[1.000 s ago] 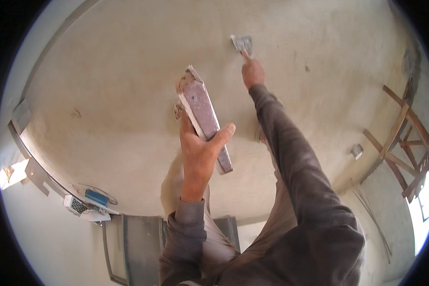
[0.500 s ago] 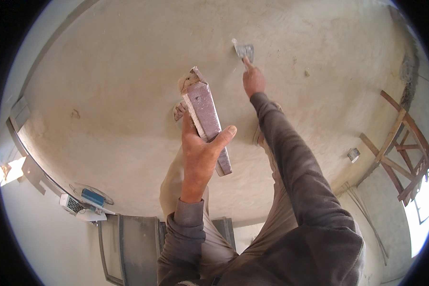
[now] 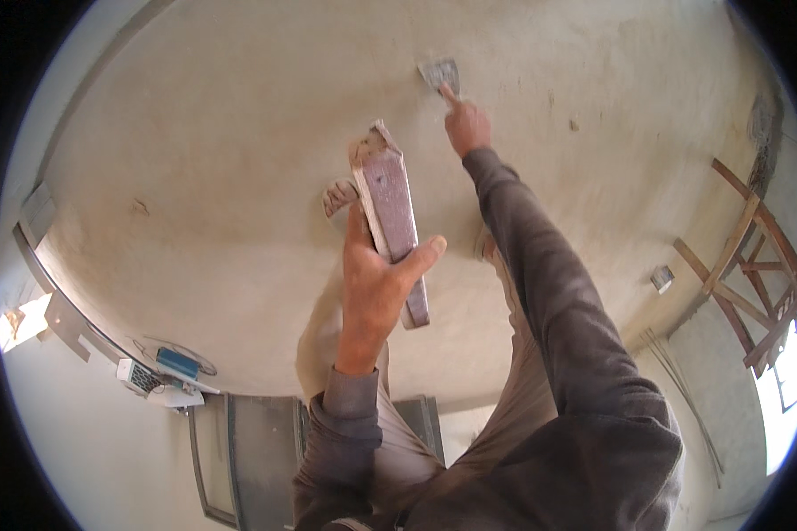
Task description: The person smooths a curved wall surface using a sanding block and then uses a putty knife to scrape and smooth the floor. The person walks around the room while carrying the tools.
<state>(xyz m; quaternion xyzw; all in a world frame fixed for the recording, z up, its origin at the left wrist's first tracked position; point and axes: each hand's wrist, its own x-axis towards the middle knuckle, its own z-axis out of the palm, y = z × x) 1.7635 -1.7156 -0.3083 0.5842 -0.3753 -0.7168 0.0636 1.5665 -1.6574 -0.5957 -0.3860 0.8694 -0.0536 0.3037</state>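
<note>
My left hand (image 3: 374,292) is closed round a long, narrow maroon block (image 3: 391,208) with a pale crust along its side and a ragged, caked far end. Its thumb lies across the block's face, while the other fingers are mostly hidden behind it. Farther out, my right hand (image 3: 468,128) grips a putty knife (image 3: 440,76), index finger stretched along toward the grey blade. That blade lies against, or very close to, the broad beige plaster-like surface (image 3: 221,115). The knife's handle is hidden in the hand.
Below my hands are my legs and a shoe (image 3: 340,198). A wooden frame (image 3: 733,243) stands at the right, near a small grey box (image 3: 661,280). Dark panels (image 3: 266,451) are at the bottom, with a blue box (image 3: 177,364) and white equipment at lower left.
My right hand and the putty knife have moved farther away and slightly left. The left hand with the maroon block has shifted a little to the right, still gripping it.
</note>
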